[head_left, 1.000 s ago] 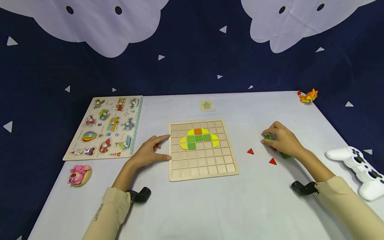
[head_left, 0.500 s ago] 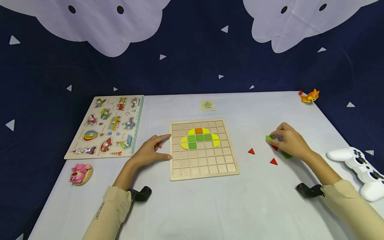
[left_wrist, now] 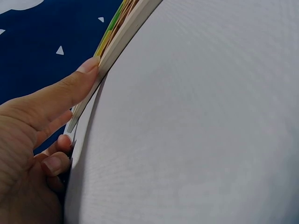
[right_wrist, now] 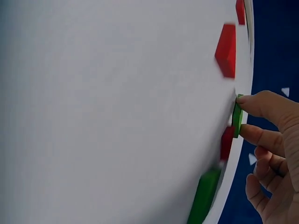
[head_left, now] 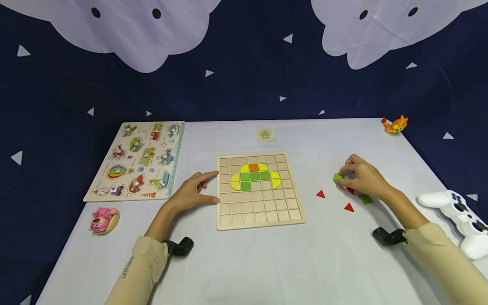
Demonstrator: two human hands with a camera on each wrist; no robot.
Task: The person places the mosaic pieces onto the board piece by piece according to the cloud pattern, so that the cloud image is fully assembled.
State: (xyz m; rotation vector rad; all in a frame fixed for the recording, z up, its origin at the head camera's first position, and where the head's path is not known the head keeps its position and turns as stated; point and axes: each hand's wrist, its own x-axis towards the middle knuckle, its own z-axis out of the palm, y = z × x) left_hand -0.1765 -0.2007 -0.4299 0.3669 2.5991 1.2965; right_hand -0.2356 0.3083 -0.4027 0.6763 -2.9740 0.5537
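Observation:
My right hand (head_left: 364, 178) pinches a green square tile (head_left: 337, 177) between thumb and index finger at the right of the table. In the right wrist view the same green tile (right_wrist: 238, 116) appears edge-on at the fingertips, the other fingers loosely bent. Below that hand lie another green tile (head_left: 366, 199) and a partly covered red triangle (head_left: 350, 190). My left hand (head_left: 188, 192) touches the left edge of a wooden grid board (head_left: 259, 217) with extended thumb and index finger. Yellow rounded pieces (head_left: 236, 182), several green squares (head_left: 245, 185) and an orange square (head_left: 253, 167) sit in the board.
Two red triangles, one nearer the board (head_left: 320, 194), lie between it and my right hand. A small pattern card (head_left: 265, 135) lies behind the board. Around the sides are a vehicle puzzle (head_left: 137, 163), a pink toy (head_left: 103, 220), an orange toy (head_left: 396, 124) and a white game controller (head_left: 457, 214).
The green tile, tilted in my right fingers a second ago, now shows its green face. My right hand shifted slightly right, then back left. My left hand stays at the board's edge.

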